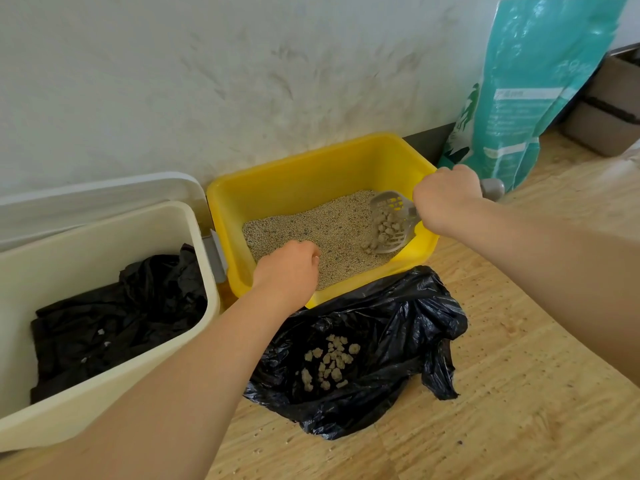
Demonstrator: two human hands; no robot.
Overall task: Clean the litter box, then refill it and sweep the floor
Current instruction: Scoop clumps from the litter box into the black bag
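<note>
- We see a bright, evenly lit scene; the light is soft and diffuse, with no hard-edged shadows anywhere.
- Faint shadow gathers inside the yellow litter box (pixel 311 174) under its far rim, and deeper shade fills the cream bin (pixel 104 237).
- The black bag (pixel 398 306) shows small glossy highlights on its creases.
- The wide lens bends straight lines near the frame edges, and both forearms look stretched.
- The teal pouch (pixel 540 81) is softly blurred; its print is unreadable.

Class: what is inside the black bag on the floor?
Pale litter clumps lie in the open black bag. Its crumpled folds hide anything deeper.
</note>
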